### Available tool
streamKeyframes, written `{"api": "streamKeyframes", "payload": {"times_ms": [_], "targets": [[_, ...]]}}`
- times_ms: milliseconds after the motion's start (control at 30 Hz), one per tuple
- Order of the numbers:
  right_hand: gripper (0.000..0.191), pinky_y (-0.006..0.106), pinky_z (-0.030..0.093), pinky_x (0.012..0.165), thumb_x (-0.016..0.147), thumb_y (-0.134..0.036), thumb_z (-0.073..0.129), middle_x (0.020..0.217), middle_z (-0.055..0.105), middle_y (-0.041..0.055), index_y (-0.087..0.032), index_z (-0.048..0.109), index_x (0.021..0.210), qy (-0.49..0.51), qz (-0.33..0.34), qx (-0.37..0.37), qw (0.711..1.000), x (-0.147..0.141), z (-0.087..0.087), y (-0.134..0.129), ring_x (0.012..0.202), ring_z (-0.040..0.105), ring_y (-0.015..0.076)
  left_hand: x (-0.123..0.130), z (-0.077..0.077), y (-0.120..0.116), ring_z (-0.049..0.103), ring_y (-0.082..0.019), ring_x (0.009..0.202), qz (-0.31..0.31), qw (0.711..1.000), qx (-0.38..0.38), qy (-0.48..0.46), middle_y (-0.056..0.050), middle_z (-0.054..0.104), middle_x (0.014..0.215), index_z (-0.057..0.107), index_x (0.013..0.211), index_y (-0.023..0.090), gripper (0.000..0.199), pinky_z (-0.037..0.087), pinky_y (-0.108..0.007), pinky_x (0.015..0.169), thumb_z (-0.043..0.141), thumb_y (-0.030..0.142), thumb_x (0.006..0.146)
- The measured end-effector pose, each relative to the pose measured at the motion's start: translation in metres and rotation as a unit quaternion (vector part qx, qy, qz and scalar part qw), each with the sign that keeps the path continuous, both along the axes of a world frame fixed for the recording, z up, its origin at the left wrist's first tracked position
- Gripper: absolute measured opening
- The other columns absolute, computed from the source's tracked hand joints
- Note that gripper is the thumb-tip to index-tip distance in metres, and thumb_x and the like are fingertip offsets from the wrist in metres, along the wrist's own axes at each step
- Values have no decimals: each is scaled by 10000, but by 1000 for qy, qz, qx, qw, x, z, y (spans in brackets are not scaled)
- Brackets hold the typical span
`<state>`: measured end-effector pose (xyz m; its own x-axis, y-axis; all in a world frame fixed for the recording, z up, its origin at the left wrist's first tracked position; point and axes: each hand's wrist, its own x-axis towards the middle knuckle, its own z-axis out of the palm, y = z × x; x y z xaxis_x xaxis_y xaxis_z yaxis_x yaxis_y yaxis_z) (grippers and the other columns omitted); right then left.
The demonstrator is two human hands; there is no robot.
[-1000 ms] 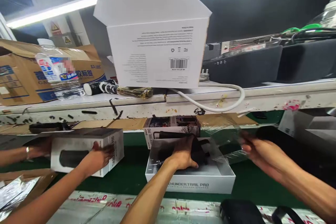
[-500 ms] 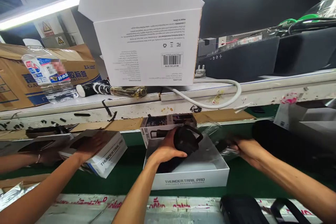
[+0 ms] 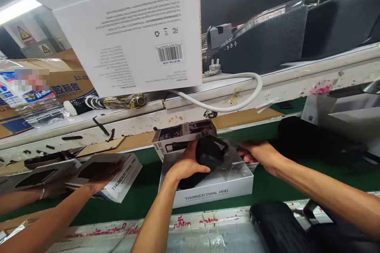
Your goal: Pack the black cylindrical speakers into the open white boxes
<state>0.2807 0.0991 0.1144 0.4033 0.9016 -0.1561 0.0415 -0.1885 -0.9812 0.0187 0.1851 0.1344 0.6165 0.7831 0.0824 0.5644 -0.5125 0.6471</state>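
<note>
Fingers (image 3: 190, 157) of left hand (image 3: 185, 164) wrap the black cylindrical speaker (image 3: 208, 154), seating it in the white open carton (image 3: 212, 191); right hand (image 3: 258, 153) pinches clear plastic wrap (image 3: 234, 162) beside; next calls for pressing level

Both bare forearms are extended forward from the lower edge of the view. The left hand (image 3: 185, 162) is cupped, fingers curled over to the right, wrist slightly raised. The right hand (image 3: 259, 152) is stretched leftward, palm down, fingertips pinched together, forearm angled in from the right
</note>
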Motion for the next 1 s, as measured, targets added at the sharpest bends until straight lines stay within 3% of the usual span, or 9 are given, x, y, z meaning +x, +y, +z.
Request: {"api": "streamKeyframes", "payload": {"times_ms": [167, 267, 367, 433, 600, 767, 833, 900, 1000], "targets": [[384, 301, 562, 594, 910, -425, 648, 855, 725, 152, -95, 669, 1105, -65, 61, -67, 994, -3, -6, 3, 714, 697, 227, 21, -8, 3, 321, -345, 1506, -14, 995, 30, 89, -160, 284, 1650, 212, 1620, 189, 1252, 327, -448, 1247, 928, 246, 595], [534, 379, 578, 833, 884, -368, 666, 1138, 709, 187, -103, 603, 1344, -191, 66, -59, 978, 2, -7, 0, 1050, 688, 318, 25, -9, 6, 398, -420, 1445, -14, 990, 33, 138, -223, 353, 1597, 258, 1607, 137, 1246, 384, -509, 1196, 937, 225, 566], [719, 446, 444, 1108, 948, -436, 575, 1537, 458, 168, -165, 376, 1583, -418, 134, -17, 898, -2, -8, -2, 1387, 471, 354, 28, -13, 7, 389, -431, 1450, -19, 985, 46, 166, -230, 347, 1600, 261, 1604, 136, 1244, 388, -510, 1190, 939, 232, 566], [677, 495, 400, 1146, 1003, -491, 468, 1626, 322, 147, -194, 358, 1601, -506, 183, -20, 843, -12, -10, -3, 1459, 364, 370, 33, -20, 6, 386, -436, 1452, -25, 982, 57, 179, -222, 337, 1611, 274, 1600, 155, 1250, 391, -509, 1187, 948, 221, 549], [643, 586, 391, 1133, 1040, -531, 369, 1674, 214, 118, -229, 362, 1607, -563, 247, -82, 784, -26, -17, -8, 1525, 203, 395, 40, -33, -8, 322, -491, 1473, 5, 977, 84, 196, -260, 349, 1595, 364, 1552, 137, 1242, 248, -624, 1238, 959, 106, 462], [867, 584, 358, 1171, 915, -670, 587, 1694, 144, 104, -258, 316, 1628, -555, 327, -19, 764, -14, -24, -19, 1525, 184, 429, -2, -27, -40, 308, -322, 1518, 25, 973, 151, 174, -138, 364, 1625, 423, 1531, 220, 753, 212, -541, 1276, 716, 496, 894], [790, 565, 406, 1142, 912, -482, 676, 1677, 200, 128, -246, 378, 1605, -576, 337, -26, 744, -17, -27, -22, 1475, 307, 446, -23, -28, -52, 283, -349, 1529, 20, 959, 161, 233, -128, 370, 1627, 470, 1508, 254, 799, 166, -627, 1268, 765, 569, 835], [623, 547, 482, 1066, 936, -239, 607, 1604, 339, 207, -174, 483, 1543, -596, 314, -33, 738, -29, -27, -24, 1332, 507, 435, -41, -31, -58, 248, -358, 1546, 30, 933, 168, 318, -110, 316, 1658, 427, 1539, 283, 915, 169, -660, 1257, 870, 451, 756], [494, 511, 541, 981, 950, -161, 523, 1439, 520, 265, -106, 580, 1438, -594, 303, -4, 745, -52, -22, -19, 1157, 641, 392, -61, -35, -53, 276, -266, 1548, 66, 897, 179, 398, -27, 289, 1672, 362, 1569, 331, 762, 280, -528, 1260, 718, 256, 900]]}}
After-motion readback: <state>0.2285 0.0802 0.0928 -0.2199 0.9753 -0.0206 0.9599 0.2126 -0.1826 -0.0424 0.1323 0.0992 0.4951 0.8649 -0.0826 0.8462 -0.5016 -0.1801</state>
